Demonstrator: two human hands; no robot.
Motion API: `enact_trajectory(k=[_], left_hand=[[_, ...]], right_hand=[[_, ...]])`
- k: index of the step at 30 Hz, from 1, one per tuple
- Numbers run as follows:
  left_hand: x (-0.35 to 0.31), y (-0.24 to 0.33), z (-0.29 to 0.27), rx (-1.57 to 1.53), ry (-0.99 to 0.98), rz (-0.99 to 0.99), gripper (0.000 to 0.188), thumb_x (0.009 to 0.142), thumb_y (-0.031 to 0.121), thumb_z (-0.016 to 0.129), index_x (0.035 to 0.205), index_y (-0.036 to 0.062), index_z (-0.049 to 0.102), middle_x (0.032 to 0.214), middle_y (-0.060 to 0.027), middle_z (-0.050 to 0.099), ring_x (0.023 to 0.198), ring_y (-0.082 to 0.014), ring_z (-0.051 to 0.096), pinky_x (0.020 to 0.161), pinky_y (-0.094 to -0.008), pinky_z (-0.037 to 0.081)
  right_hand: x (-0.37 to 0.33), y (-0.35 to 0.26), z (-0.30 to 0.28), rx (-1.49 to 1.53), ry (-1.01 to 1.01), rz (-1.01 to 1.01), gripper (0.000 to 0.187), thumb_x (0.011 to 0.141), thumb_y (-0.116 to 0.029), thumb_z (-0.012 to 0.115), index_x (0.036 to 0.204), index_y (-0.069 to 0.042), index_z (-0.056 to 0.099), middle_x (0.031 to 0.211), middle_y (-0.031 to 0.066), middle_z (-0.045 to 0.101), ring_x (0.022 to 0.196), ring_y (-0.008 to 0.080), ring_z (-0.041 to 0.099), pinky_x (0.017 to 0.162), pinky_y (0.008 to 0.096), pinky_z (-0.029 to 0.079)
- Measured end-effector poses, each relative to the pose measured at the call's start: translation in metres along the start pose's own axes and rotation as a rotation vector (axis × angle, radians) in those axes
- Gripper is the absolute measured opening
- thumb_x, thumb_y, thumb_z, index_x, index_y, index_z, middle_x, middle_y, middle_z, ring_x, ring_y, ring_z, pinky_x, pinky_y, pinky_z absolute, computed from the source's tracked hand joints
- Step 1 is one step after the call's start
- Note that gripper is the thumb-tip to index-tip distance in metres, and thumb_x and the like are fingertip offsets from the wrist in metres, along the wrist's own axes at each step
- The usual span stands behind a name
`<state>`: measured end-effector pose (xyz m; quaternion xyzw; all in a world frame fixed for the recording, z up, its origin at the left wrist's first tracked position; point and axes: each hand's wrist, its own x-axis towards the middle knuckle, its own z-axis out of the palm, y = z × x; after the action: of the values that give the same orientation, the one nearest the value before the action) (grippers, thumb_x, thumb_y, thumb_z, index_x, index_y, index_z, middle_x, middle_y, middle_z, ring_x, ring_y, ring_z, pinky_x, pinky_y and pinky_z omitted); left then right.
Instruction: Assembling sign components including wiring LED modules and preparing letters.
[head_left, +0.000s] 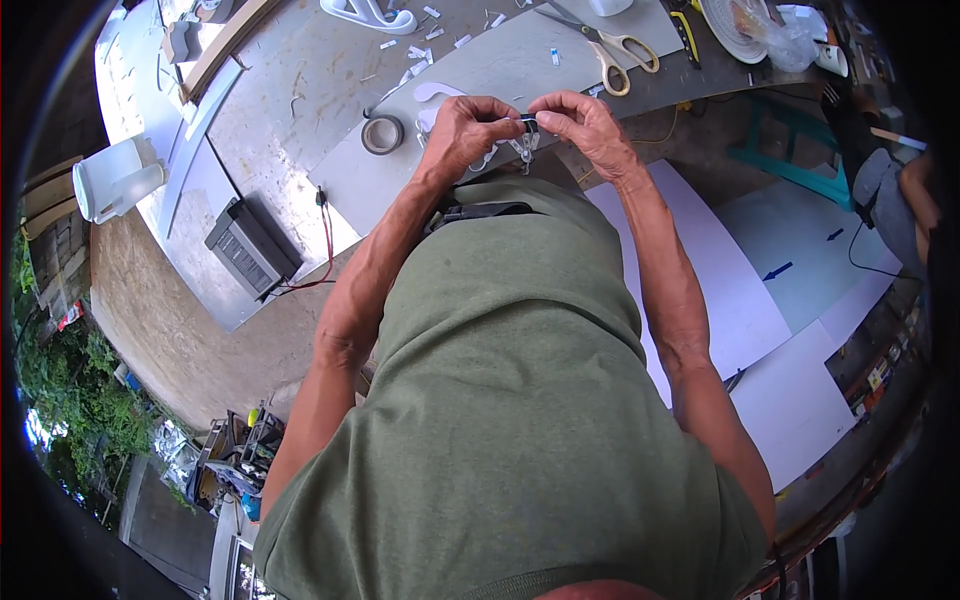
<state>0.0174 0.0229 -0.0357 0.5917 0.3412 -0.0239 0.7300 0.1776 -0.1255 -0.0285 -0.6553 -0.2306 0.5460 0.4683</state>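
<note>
Over the table's near edge, my two hands meet in front of my body. My left hand [468, 130] pinches one end of a small dark strip [529, 123], possibly a piece of black tape, between thumb and fingertips. On the other side, my right hand [588, 128] pinches its other end. Just below the strip hang some small whitish pieces [524, 149], too small to make out. A roll of grey tape [381, 134] lies left of my left hand. Partly hidden behind that hand is a white curved cutout [434, 92].
Beige-handled scissors [618, 62] and a yellow-black cutter [686, 38] lie on the far side of the table. Several small white modules [425, 55] are scattered there. A dark power supply box [250, 250] with wires sits left. White sheets [700, 270] and a teal stool [795, 150] stand right.
</note>
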Motion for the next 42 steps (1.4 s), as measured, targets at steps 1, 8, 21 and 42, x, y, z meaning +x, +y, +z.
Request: enact_trajectory(k=[1, 8, 21, 42], left_hand=[[0.0, 0.001, 0.0, 0.0, 0.0, 0.001, 0.016, 0.081, 0.014, 0.076, 0.093, 0.0028, 0.076, 0.071, -0.0017, 0.068, 0.057, -0.0056, 0.052, 0.053, -0.0214, 0.039], [-0.002, 0.005, -0.001, 0.079, -0.002, 0.008, 0.018, 0.081, 0.017, 0.075, 0.092, 0.0025, 0.076, 0.072, -0.0009, 0.068, 0.058, -0.005, 0.052, 0.053, -0.023, 0.038], [-0.002, 0.001, -0.001, 0.202, 0.034, 0.141, 0.022, 0.077, 0.017, 0.074, 0.091, 0.0002, 0.076, 0.076, -0.0076, 0.072, 0.067, -0.0107, 0.06, 0.064, -0.0277, 0.049], [-0.004, 0.005, 0.002, 0.489, 0.034, 0.323, 0.023, 0.076, 0.019, 0.073, 0.091, 0.0016, 0.076, 0.071, -0.0105, 0.07, 0.061, -0.0135, 0.06, 0.059, -0.0303, 0.048]], right_hand=[[0.0, 0.001, 0.0, -0.001, 0.0, -0.001, 0.026, 0.092, -0.023, 0.069, 0.109, -0.003, 0.071, 0.094, 0.0004, 0.067, 0.086, 0.0073, 0.058, 0.073, 0.0227, 0.048], [0.001, 0.0, 0.005, -0.038, -0.027, -0.014, 0.021, 0.091, -0.012, 0.068, 0.109, -0.001, 0.068, 0.096, 0.0007, 0.068, 0.089, 0.0077, 0.061, 0.085, 0.0249, 0.05], [0.003, -0.005, -0.001, 0.03, -0.072, -0.047, 0.023, 0.097, -0.023, 0.064, 0.104, -0.001, 0.07, 0.087, -0.0016, 0.065, 0.079, 0.0065, 0.058, 0.071, 0.0228, 0.048], [0.01, -0.013, -0.007, -0.231, -0.222, -0.012, 0.029, 0.094, -0.03, 0.068, 0.094, -0.001, 0.071, 0.081, -0.0023, 0.062, 0.077, 0.0079, 0.052, 0.073, 0.0246, 0.044]])
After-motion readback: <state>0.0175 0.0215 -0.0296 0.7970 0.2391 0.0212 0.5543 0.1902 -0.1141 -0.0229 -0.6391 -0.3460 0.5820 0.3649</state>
